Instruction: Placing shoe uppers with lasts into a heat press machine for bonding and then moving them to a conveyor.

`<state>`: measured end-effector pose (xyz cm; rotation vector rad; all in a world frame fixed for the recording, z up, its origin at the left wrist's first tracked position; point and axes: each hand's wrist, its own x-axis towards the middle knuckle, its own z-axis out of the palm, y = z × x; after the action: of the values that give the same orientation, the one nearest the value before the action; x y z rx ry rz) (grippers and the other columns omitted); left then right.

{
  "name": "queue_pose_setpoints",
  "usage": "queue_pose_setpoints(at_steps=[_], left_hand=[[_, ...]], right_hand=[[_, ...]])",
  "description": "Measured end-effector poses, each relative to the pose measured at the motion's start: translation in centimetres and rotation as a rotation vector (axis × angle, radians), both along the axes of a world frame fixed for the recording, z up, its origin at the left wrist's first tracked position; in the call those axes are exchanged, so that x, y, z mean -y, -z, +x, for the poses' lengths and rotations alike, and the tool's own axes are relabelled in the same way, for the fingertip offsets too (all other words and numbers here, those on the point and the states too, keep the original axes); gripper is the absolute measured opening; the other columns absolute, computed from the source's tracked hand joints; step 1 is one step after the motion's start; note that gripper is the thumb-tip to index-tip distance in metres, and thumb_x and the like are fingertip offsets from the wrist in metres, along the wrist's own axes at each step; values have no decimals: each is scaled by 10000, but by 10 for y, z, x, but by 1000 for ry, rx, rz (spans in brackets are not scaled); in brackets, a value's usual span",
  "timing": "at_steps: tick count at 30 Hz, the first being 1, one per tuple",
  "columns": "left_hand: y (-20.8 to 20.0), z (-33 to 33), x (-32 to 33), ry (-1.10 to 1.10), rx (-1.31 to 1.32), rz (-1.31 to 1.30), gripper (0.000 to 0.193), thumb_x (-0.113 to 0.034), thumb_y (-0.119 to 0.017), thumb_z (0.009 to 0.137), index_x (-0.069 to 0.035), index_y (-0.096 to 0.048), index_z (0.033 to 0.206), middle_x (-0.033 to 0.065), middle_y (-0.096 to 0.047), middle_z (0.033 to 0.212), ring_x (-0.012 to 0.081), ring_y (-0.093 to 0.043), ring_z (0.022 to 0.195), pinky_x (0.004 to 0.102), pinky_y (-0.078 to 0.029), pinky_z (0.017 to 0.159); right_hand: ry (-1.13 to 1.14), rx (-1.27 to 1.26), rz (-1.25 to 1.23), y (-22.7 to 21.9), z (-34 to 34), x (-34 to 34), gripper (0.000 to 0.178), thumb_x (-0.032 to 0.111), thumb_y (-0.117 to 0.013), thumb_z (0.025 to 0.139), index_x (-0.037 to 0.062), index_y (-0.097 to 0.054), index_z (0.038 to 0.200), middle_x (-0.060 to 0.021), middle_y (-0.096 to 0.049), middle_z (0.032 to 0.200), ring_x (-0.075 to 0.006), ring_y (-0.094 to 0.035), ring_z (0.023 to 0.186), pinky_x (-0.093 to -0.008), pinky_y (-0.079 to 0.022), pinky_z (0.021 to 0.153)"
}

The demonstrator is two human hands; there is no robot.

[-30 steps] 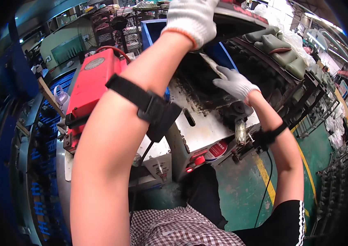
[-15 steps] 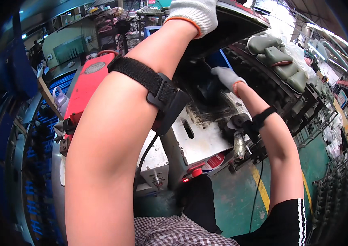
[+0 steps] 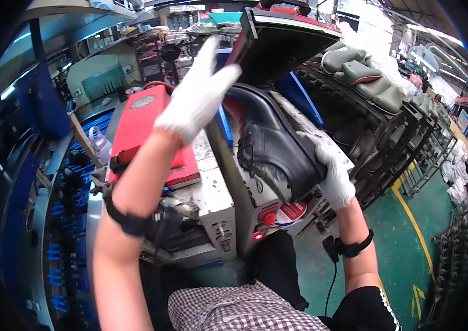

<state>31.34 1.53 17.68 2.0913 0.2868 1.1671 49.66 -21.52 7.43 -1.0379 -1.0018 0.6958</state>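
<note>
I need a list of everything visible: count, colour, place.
Lace-up shoe: one, black, centre
Raised lid: one, red-edged, black underneath, upper centre
Machine cover: one, red, left of the shoe
Machine bodies: two, white, centre
Button: one, red, machine front
Shoe-shaped forms: several, grey-green, upper right
Handled container: one, pale, left
Floor: one, green, lower right
Background shelves: count unclear, mixed colours, top left
Checked garment: one, dark-and-white, lower centre
Forearm straps: two, black, one per forearm
Left hand: one, white-gloved, open, beside the lid
Right hand: one, white-gloved, gripping the shoe
</note>
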Motion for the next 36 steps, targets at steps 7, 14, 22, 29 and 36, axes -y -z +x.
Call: queue_pose_setpoints(at_steps=[7, 14, 22, 29, 36], left_hand=[[138, -134, 66, 190, 440, -898, 599, -340, -501, 1113, -45, -344, 1609, 177, -419, 1621, 291, -454, 1468, 452, -331, 1254], [158, -214, 133, 182, 612, -934, 560, -401, -367, 1141, -34, -383, 1565, 175, -533, 1525, 324, -548, 1378, 506, -407, 1207], [176, -299, 162, -53, 714, -909, 539, -217, -436, 1073, -1, -344, 1559, 254, -583, 1420, 367, -688, 1156, 447, -612, 952], [204, -333, 179, -117, 765, -938, 605, -306, -501, 1065, -27, -332, 1575, 197, -522, 1496, 319, -586, 1312, 436, -510, 1072], [232, -355, 200, -336, 849, -1237, 553, -292, -677, 956, -28, -556, 1426, 110, -712, 1232, 244, -705, 1112, 381, -579, 981]], right_hand=[[-247, -378, 41, 59, -92, -9, 759, 394, -653, 916, -57, -470, 1498, -190, -544, 1509, -283, -537, 1390, -406, -371, 1221], [-439, 127, -230, 81, -201, -27, 592, 458, -430, 1050, 19, -575, 1420, -153, -674, 1357, -295, -688, 1185, -460, -536, 1065], [-1434, -1436, -501, 104, -277, -62, 699, 511, -466, 1043, -75, -441, 1423, -258, -525, 1130, -209, -534, 601, -269, -443, 390], [-1368, -1233, -618, 124, -320, -74, 656, 512, -419, 1051, -39, -447, 1405, -210, -545, 1044, -161, -447, 485, -250, -347, 360], [-975, 320, -208, 128, -332, -72, 773, 470, -561, 1039, 13, -323, 1615, -198, -443, 1586, -306, -429, 1469, -396, -298, 1237]])
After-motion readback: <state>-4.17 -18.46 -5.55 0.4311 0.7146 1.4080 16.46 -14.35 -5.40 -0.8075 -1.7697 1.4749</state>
